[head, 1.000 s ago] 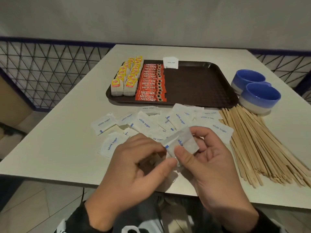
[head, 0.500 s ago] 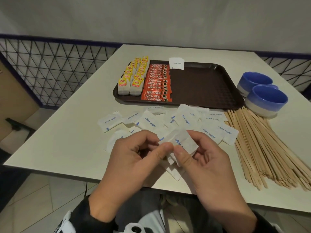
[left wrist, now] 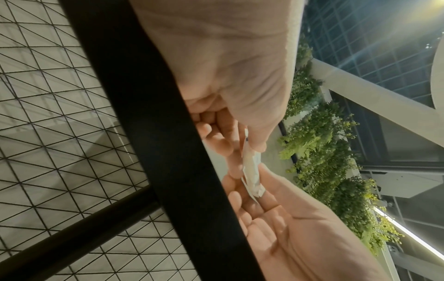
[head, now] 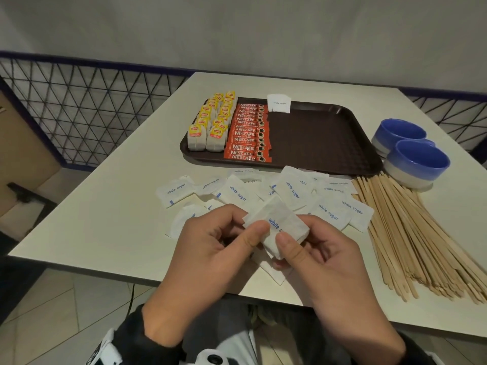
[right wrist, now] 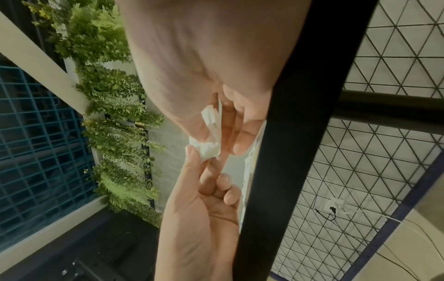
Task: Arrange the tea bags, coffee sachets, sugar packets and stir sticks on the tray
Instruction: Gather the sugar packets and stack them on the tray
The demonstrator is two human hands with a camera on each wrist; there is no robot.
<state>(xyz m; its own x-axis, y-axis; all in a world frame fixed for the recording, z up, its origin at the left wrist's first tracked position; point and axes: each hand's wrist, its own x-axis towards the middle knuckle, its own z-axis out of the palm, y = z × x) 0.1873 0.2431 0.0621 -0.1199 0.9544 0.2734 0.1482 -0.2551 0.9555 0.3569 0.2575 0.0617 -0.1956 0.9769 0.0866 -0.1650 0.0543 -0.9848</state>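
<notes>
Over on the left of the tray (head: 329,143), the tea bags (head: 209,127) stand in two tidy rows, and the coffee sachets (head: 249,133) lie stacked right beside them. One lone sugar packet (head: 278,102) leans at the tray's far rim. On the surface (head: 105,212) in front, the loose sugar packets (head: 311,196) lie scattered, overlapping. Now the action: the left hand (head: 210,248) and right hand (head: 324,262) both pinch a small stack of packets (head: 276,227), thumbs on top, fingers curled under. A second ago that stack was tilted and fanned; now it sits squarer between the thumbs, lifted just above the near edge. Looks like the bundle is being evened up before it goes to the tray. Far right, the stir sticks (head: 411,233) lie fanned out, untouched, beside two blue bowls (head: 411,154).
</notes>
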